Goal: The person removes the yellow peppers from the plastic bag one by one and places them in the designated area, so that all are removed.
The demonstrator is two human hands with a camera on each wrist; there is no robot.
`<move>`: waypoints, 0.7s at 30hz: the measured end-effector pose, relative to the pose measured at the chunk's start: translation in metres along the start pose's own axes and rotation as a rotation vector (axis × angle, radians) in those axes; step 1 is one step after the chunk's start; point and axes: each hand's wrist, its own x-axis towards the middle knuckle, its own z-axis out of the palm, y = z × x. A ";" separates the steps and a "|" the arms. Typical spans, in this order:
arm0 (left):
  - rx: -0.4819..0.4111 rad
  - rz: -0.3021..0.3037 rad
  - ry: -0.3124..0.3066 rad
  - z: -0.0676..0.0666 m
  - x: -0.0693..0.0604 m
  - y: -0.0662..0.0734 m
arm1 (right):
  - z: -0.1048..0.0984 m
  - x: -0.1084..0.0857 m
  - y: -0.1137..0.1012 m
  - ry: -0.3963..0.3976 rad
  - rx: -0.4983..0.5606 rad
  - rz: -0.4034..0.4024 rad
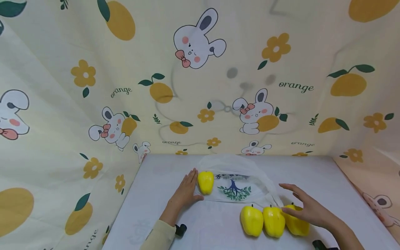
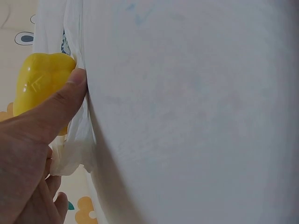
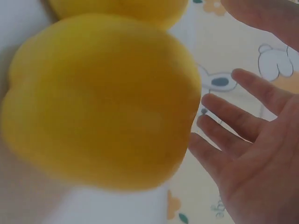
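Note:
A white plastic bag [image 1: 259,180] with a tree print lies flat on the table. One yellow bell pepper [image 1: 206,182] is at the bag's left end, and my left hand [image 1: 186,190] rests beside it with fingers extended. In the left wrist view, the left thumb touches the bag's edge near that pepper [image 2: 43,79]. Three more yellow peppers stand in a row nearer me: a left one [image 1: 251,221], a middle one [image 1: 274,222] and a right one [image 1: 297,225]. Over the right one hovers my right hand [image 1: 312,210], fingers spread, holding nothing; the right wrist view shows that pepper [image 3: 103,102] close up.
The white table [image 1: 125,222] stretches to both sides of the bag. Behind it and at both sides hangs cream cloth [image 1: 200,86] printed with rabbits, oranges and flowers. A dark wrist strap piece shows at each wrist.

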 end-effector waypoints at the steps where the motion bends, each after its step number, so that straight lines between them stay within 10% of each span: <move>1: 0.002 -0.002 -0.002 0.000 0.000 0.000 | 0.000 0.002 -0.003 0.003 -0.009 0.000; 21: -0.009 0.009 -0.012 0.000 0.000 -0.001 | 0.015 0.047 -0.047 0.054 -0.024 -0.103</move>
